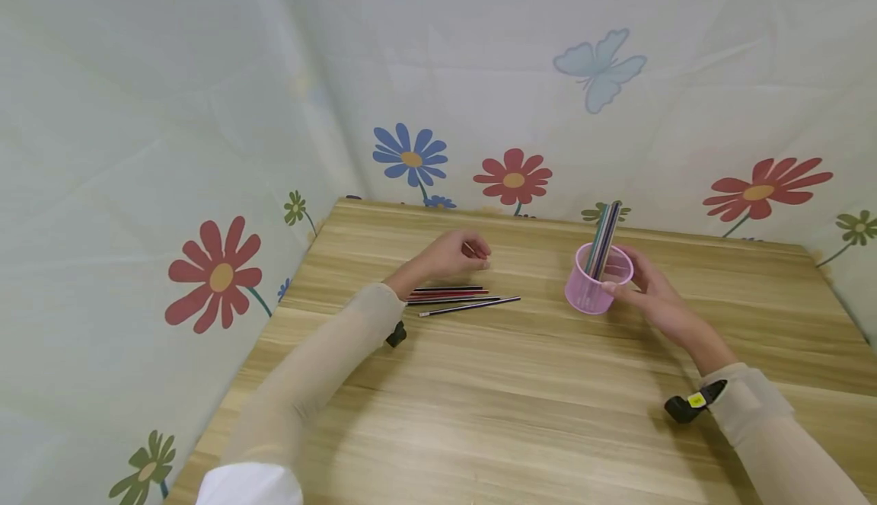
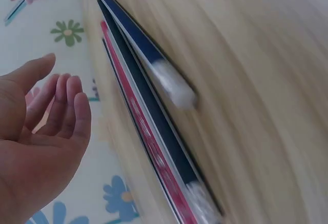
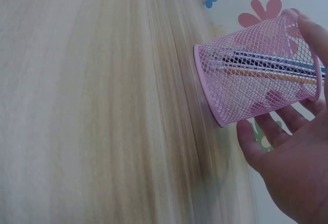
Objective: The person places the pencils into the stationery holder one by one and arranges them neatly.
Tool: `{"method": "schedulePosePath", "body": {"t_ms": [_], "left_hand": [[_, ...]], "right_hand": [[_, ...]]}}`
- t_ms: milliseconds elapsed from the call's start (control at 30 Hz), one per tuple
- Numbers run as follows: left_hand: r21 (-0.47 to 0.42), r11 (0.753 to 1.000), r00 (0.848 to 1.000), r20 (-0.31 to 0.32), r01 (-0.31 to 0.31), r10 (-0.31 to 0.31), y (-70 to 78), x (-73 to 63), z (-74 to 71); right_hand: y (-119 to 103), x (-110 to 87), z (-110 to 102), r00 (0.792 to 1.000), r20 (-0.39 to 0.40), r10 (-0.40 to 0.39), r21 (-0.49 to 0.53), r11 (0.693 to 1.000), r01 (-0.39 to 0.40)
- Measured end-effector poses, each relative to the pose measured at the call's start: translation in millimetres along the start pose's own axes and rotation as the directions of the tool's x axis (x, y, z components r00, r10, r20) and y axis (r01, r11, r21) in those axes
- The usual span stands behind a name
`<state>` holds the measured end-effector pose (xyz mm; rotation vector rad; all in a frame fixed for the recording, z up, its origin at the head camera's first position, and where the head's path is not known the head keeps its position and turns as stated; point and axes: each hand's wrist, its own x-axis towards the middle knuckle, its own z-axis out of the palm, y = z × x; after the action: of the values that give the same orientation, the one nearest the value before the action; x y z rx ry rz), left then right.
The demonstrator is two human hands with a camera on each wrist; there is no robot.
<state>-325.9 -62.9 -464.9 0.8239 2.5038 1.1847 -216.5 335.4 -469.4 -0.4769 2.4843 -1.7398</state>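
Note:
A pink mesh pencil cup stands upright at the right of the table. Several pencils lean in it, their upper ends above the rim. My right hand grips the cup from its right side, thumb at the rim and fingers round the mesh in the right wrist view. My left hand is in the air just beyond a small bunch of loose pencils, fingers loosely bent, with nothing in them. Those loose pencils, dark and red, lie on the table; one blue pencil lies slightly apart at the near side.
The wood-grain table runs back to a pale curtain printed with flowers and a butterfly. Another stretch of curtain borders the table's left edge. A black wrist camera sits on the right sleeve.

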Motion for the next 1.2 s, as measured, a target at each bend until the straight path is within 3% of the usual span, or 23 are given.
{"method": "schedulePosePath", "body": {"t_ms": [200,400,567,900,1200], "left_hand": [[0.061,0.998,0.998,0.059,-0.01,0.007,-18.5,-16.5,-10.7],[0.164,0.986,0.991,0.136,-0.002,-0.021,-17.9,-24.9,-10.8],[0.197,0.98,0.989,0.147,0.002,-0.032,-13.2,-23.5,-7.3],[0.172,0.985,0.985,0.167,0.019,-0.049,-17.5,-22.9,-5.3],[0.207,0.978,0.978,0.208,-0.01,-0.034,-14.8,-17.0,-6.4]], "right_hand": [[0.3,0.7,1.3,1.0,-0.002,0.008,0.001,1.0,-0.008],[1.2,2.5,0.2,1.0,-0.003,0.003,0.005,1.0,-0.003],[1.0,0.3,-0.8,1.0,0.001,0.007,0.002,1.0,-0.007],[8.9,0.2,0.1,1.0,0.003,-0.016,0.009,1.0,0.016],[5.2,-0.8,-0.8,1.0,-0.007,-0.021,0.008,1.0,0.021]]}}
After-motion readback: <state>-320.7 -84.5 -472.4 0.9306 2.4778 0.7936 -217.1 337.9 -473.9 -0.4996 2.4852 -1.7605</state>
